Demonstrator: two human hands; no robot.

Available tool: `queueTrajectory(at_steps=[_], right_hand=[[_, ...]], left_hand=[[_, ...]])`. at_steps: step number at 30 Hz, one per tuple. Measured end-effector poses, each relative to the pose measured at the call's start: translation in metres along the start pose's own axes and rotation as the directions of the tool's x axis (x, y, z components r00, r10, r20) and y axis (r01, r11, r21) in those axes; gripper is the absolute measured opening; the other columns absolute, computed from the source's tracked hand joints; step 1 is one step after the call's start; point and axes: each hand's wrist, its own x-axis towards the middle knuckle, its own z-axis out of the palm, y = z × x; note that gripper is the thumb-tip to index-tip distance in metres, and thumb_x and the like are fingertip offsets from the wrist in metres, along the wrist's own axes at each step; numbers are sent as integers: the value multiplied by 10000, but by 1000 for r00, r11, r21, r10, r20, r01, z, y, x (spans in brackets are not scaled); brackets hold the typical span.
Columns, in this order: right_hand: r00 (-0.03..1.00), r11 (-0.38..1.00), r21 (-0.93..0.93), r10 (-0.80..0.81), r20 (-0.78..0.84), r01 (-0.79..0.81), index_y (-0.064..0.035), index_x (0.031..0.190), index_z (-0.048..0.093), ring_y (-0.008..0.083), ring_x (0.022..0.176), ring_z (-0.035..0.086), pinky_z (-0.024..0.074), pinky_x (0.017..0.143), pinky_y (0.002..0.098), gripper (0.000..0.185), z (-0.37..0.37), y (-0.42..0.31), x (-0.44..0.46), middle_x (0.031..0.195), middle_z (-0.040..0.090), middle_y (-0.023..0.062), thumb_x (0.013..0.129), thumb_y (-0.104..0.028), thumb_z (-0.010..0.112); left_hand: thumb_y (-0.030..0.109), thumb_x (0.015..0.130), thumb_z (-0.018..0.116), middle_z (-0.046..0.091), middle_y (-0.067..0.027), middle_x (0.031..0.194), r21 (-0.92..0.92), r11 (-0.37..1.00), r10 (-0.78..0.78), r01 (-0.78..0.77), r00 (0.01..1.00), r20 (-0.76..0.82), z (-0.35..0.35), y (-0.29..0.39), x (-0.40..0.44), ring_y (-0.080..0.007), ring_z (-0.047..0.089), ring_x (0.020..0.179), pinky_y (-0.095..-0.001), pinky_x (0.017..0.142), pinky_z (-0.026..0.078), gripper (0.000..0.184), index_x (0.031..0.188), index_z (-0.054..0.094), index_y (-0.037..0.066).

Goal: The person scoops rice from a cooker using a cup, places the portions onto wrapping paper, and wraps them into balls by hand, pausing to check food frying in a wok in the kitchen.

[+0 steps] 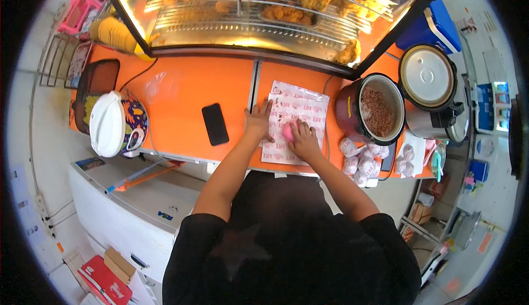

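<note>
A stack of printed wrapping paper (303, 106), white with pink lettering, lies on the orange counter. My left hand (259, 122) rests with fingers spread across the paper's left edge and holds nothing. On the paper, my right hand (304, 141) has its fingers round a small pink rounded thing (287, 132), perhaps a cup or mould; its kind is partly hidden by the fingers. To the right stands an uncovered cooker pot (378, 109) of reddish-brown rice. Several paper-wrapped bundles (366, 163) are heaped below that pot, close to my right forearm.
A black phone (215, 124) lies left of my left hand. Behind the counter top (182, 90) is a lit glass cabinet (248, 18) of fried chicken. A second cooker (428, 76) stands far right, a white-lidded container (110, 123) at left.
</note>
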Motion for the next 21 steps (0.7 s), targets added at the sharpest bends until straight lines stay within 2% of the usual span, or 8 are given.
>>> queueTrajectory(at_steps=[3, 6, 7, 10, 11, 13, 17, 21], right_hand=[[999, 1000, -15, -15, -40, 14, -56, 1501, 445, 417, 1346, 472, 388, 1079, 559, 759, -2, 5, -2, 1491, 467, 251, 862, -375, 701], [999, 999, -30, -22, -39, 21, -43, 1481, 454, 413, 1331, 485, 392, 1078, 546, 736, -6, 9, -4, 1475, 479, 252, 877, -382, 701], [999, 999, -31, -21, -34, 20, -37, 1472, 460, 412, 1323, 491, 394, 1076, 539, 725, -6, 11, -3, 1469, 484, 254, 883, -385, 701], [972, 971, 233, 105, -211, -54, 2, 1474, 435, 424, 1314, 493, 388, 1081, 535, 766, -62, -4, -4, 1456, 494, 255, 869, -360, 735], [942, 960, 275, 134, -307, -47, 9, 1473, 434, 428, 1310, 494, 385, 1084, 535, 780, -77, -6, -7, 1453, 495, 257, 855, -346, 750], [852, 937, 347, 202, -483, -26, 23, 1470, 430, 437, 1302, 496, 379, 1089, 535, 808, -110, -2, -14, 1448, 498, 260, 828, -318, 781], [628, 944, 202, 324, -707, -260, 18, 1500, 401, 437, 1313, 505, 372, 1095, 539, 844, -181, 43, -32, 1450, 508, 254, 805, -255, 795], [578, 853, 116, 438, -689, -509, -10, 1510, 410, 402, 1329, 503, 368, 1103, 529, 820, -210, 109, -54, 1464, 517, 205, 827, -284, 771]], left_hand=[[669, 509, 930, 115, -38, 1749, -23, 1000, 2, -2, 1000, 0, 0, -1, 1, -315, 325, 1480, -690, 1134, 286, 1557, 1682, 47, 152], [655, 594, 898, 145, -35, 1742, -144, 989, 41, -38, 999, 20, 0, -14, 8, -327, 319, 1483, -695, 1140, 277, 1422, 1686, 99, 217], [562, 813, 777, 196, -46, 1724, -282, 959, 37, -38, 999, -9, 0, -20, 12, -342, 324, 1467, -678, 1110, 303, 1057, 1663, 236, 244], [411, 976, 620, 257, -64, 1698, -349, 934, -27, -81, 955, -296, 27, -27, 34, -351, 334, 1444, -660, 1070, 314, 726, 1619, 347, 211], [282, 1016, 566, 316, -76, 1665, -342, 933, -50, -115, 897, -439, 30, -20, 30, -349, 349, 1422, -646, 1043, 308, 568, 1563, 443, 192], [269, 996, 593, 350, -75, 1646, -243, 958, -20, -150, 814, -581, 50, -13, 35, -342, 357, 1412, -631, 1048, 305, 531, 1515, 514, 190], [206, 916, 695, 417, -78, 1598, -141, 983, -22, -120, 680, -733, 58, 5, 32, -330, 373, 1409, -582, 1048, 303, 466, 1381, 664, 227], [177, 860, 735, 485, -36, 1521, -246, 956, -78, -160, 669, -739, 45, 15, 21, -317, 407, 1366, -545, 1049, 295, 344, 1199, 767, 217]])
